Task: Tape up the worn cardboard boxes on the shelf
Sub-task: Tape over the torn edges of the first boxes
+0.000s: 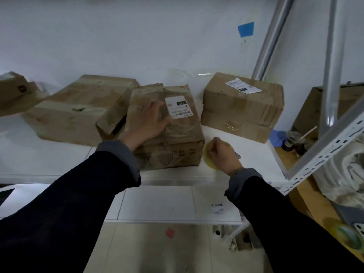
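A crumpled cardboard box (183, 131) with a white label stands in the middle of the white shelf (246, 154). My left hand (149, 121) lies flat on its top, fingers spread. Just right of the box, my right hand (222, 152) grips a yellowish roll of tape (209, 161) that rests on the shelf. A wide worn box (78, 109) sits to the left, one torn flap hanging open. Another taped box (244, 107) with a label stands at the right.
A further brown box (13, 91) juts in at the far left. Grey metal shelf uprights (332, 75) and a perforated white rail (325, 150) rise at the right, with cups (295, 142), a blue item (278, 137) and a white bundle (344, 174) beyond. A lower shelf (167, 205) lies below.
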Demonstrator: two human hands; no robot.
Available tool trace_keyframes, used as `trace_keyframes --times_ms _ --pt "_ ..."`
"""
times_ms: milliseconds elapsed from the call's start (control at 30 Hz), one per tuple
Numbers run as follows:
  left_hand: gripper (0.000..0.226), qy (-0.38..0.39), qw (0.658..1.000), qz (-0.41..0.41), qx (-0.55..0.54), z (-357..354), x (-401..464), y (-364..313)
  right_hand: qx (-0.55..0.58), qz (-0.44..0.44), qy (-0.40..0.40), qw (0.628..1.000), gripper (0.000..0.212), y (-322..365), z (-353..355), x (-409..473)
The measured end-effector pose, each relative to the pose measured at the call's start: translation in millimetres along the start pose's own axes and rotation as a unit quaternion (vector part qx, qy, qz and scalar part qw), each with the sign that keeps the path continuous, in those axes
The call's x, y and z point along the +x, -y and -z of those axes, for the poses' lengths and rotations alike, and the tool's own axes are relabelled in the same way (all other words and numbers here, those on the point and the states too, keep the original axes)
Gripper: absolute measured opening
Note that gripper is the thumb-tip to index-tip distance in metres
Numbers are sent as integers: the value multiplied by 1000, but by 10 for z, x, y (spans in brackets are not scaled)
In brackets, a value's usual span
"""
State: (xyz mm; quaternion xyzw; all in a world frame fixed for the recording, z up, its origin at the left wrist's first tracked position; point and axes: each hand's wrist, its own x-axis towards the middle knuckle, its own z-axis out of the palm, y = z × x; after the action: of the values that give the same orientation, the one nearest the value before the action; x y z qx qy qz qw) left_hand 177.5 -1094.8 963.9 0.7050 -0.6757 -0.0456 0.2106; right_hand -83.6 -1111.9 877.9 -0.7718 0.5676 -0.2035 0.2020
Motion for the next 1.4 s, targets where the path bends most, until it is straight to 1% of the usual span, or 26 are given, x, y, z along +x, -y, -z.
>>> trace_keyframes --times_ms 33,100,133,167,233,300,367,433,567,633,700,733,767,800,833,967,1033,1067,1133,1200,1267,1333,1400 --pt "74 25 999 13 25 9 -43 99 41 -23 -45 998 4 77 63 71" --pt "94 61 997 30 46 -43 -127 225 103 -19 -159 982 7 298 220 217" --pt "99 71 996 32 51 -94 -162 259 97 2 -192 977 7 445 280 295" --pt "102 79 995 31 54 -145 -186 279 62 29 -197 978 8 618 319 366" --pt "104 95 993 24 63 -225 -207 299 -34 93 -160 982 28 926 252 492" --pt "104 99 992 14 83 -273 -204 337 -110 131 -112 979 43 1094 57 572" --pt "105 98 990 7 106 -313 -217 384 -197 122 -55 971 52 1114 -166 585" --pt "101 102 987 -1 122 -364 -247 412 -253 93 -12 963 55 1066 -292 570" --pt "91 142 982 -12 121 -287 -195 413 -280 81 12 956 59 1083 -266 592" --pt "92 143 981 -4 131 -176 -156 500 -258 61 1 964 66 1039 -198 616" --pt "102 117 988 27 102 -96 -195 641 -177 9 -6 984 76 928 -103 611" --pt "107 113 990 60 51 -74 -239 707 -101 -22 7 995 81 876 -63 605" --pt "114 120 987 101 -25 -69 -270 762 -17 -45 25 999 86 833 -36 605" --pt "121 131 977 138 -102 -67 -295 793 45 -56 40 997 89 802 -26 607" --pt "125 139 966 155 -152 -101 -293 836 71 -57 46 995 89 794 -25 601" --pt "124 157 950 133 -236 -140 -195 966 61 -55 39 996 74 838 -30 536" --pt "112 184 947 123 -234 -97 -157 1029 54 -57 47 996 69 822 3 530" --pt "107 206 947 117 -216 -58 -142 1045 47 -53 56 996 66 825 39 536" --pt "109 227 953 107 -168 15 -38 1060 30 -29 67 997 55 843 128 612" --pt "112 206 968 90 -110 100 110 998 3 -5 76 997 48 893 230 758" --pt "108 182 977 78 -76 200 302 867 -17 27 73 997 52 980 329 979" --pt "107 161 984 52 -47 287 534 703 -51 49 75 995 65 1077 402 1243" --pt "106 152 987 29 -33 311 818 598 -70 45 81 993 74 1179 429 1501"
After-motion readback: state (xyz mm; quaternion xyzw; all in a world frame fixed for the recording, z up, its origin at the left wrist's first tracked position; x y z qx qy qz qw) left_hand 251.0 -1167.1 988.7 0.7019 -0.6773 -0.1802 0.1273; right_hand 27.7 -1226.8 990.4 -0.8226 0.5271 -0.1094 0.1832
